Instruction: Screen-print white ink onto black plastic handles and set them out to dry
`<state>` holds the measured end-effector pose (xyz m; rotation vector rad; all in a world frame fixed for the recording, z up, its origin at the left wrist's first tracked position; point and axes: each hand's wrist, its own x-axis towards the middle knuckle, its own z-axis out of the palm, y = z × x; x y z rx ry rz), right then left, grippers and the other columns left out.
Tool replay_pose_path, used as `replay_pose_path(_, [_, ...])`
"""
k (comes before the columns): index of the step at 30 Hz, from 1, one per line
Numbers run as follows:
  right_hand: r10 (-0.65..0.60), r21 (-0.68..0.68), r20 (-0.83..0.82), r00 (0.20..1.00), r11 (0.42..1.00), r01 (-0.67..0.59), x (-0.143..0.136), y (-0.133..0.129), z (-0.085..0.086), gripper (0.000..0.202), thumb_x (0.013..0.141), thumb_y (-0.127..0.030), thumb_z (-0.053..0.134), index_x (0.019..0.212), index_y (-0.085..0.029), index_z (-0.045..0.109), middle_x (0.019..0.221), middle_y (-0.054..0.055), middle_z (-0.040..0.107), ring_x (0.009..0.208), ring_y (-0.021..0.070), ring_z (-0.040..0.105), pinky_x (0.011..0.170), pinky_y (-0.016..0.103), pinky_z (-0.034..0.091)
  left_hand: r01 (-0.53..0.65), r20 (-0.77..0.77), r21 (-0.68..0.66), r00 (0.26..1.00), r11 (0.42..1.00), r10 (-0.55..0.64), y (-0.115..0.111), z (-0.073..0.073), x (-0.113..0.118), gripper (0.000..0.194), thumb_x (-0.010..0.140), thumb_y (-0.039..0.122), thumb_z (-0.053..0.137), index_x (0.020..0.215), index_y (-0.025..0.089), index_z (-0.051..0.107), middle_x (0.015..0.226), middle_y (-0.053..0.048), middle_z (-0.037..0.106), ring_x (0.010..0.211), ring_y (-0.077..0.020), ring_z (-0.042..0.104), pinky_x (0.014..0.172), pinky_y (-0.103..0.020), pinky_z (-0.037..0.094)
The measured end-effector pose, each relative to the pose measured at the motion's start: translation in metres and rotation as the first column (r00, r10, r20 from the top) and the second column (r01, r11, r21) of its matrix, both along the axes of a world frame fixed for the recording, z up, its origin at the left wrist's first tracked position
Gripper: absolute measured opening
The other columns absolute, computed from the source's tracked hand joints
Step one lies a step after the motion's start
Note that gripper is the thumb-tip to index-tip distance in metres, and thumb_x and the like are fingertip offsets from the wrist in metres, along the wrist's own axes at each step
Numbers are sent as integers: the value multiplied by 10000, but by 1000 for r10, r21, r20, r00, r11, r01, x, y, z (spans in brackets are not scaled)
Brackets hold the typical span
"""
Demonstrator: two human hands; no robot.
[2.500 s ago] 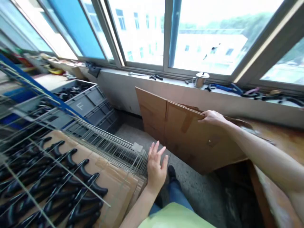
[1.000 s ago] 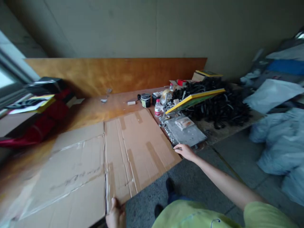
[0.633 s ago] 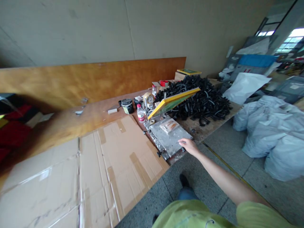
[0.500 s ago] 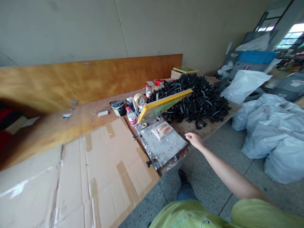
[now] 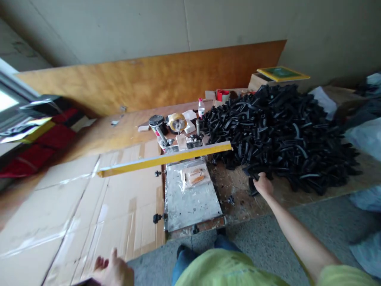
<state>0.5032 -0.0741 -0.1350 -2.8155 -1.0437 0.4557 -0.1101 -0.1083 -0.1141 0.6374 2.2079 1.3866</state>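
Note:
My right hand (image 5: pixel 263 185) is closed on a black curved part (image 5: pixel 253 186) at the near left edge of the pile of black parts (image 5: pixel 258 127). Low on the left, my left hand (image 5: pixel 114 270) is over the cardboard sheet (image 5: pixel 119 210), fingers apart; a dark edge shows beneath it, too cut off to name. Between the hands lies a grey metal plate (image 5: pixel 190 206) with a clear plastic packet (image 5: pixel 196 176) holding orange-brown pieces. A yellow-edged frame (image 5: pixel 166 159) is raised above the plate's far end.
Behind the frame stand a black tub (image 5: pixel 156 121), a tape roll (image 5: pixel 177 122) and a red-capped bottle (image 5: pixel 201 108). A yellow-rimmed screen (image 5: pixel 282 74) rests on a box at the back right. Black knobs (image 5: pixel 157 218) stick out from the plate's left side.
The view has turned right and moved closer to the pile. My right hand has gone from beside the plate to the black parts and taken hold of one. My left hand has come into view.

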Motion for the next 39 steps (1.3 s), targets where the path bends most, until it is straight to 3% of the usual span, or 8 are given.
replay_pose_path(5, [119,76,-330,936,992,-99,-26,30,9,430,837,-276,499,1261,-207,497,763,51,686,548,176,653,541,266,496,-297,167,136,947,945,273,20,1,39,409,621,253,693,952,208,458,1093,-63,517,1237,-286,498,1111,-482,331])
replay_pose_path(11, [288,484,-711,642,862,149,-92,59,52,420,706,-409,680,1016,-215,474,559,-49,601,406,136,560,344,196,402,-142,208,290,975,946,83,64,13,67,339,705,260,666,1013,173,556,1083,-48,562,1116,-202,543,1093,-467,334])
replay_pose_path(14, [352,472,-819,452,862,184,-152,84,63,456,668,-473,741,894,-214,442,550,-38,614,375,124,538,312,189,387,-1,193,347,979,938,-70,95,22,79,369,720,318,688,1054,185,605,1100,-49,603,1056,-174,571,1043,-406,390])
replay_pose_path(17, [303,373,-845,441,924,80,-200,107,62,376,753,-485,692,813,-198,457,519,-13,603,358,120,527,314,197,392,162,127,406,965,899,-231,120,37,89,388,743,364,681,1082,182,632,1075,-66,632,1022,-172,583,994,-379,421])
replay_pose_path(21, [369,319,-667,647,926,-200,-217,113,58,354,870,-512,564,928,-163,557,559,18,622,425,148,573,398,235,441,238,99,452,944,860,-314,133,65,95,341,749,365,681,1037,184,656,1053,-65,654,985,-166,594,938,-352,447])
replay_pose_path(24, [564,429,-242,789,792,-434,-213,104,58,370,862,-441,606,1133,-190,593,848,84,700,773,222,675,661,325,532,233,146,511,925,827,-351,134,91,97,301,733,338,700,988,186,651,1039,-54,659,957,-152,605,883,-317,467])
replay_pose_path(30, [879,544,176,444,289,-788,-220,113,37,302,885,-165,530,1120,-236,706,1206,59,667,1197,221,538,1041,411,420,275,148,669,861,691,-487,147,158,125,160,788,328,646,855,189,602,595,62,520,527,-62,484,573,-189,433])
replay_pose_path(39, [908,509,134,397,281,-814,-227,119,26,372,881,-119,468,1166,-198,693,1225,40,669,1247,212,516,1079,395,405,361,126,688,795,629,-593,161,186,156,274,855,412,545,762,170,634,416,75,373,389,-67,289,419,-196,287])
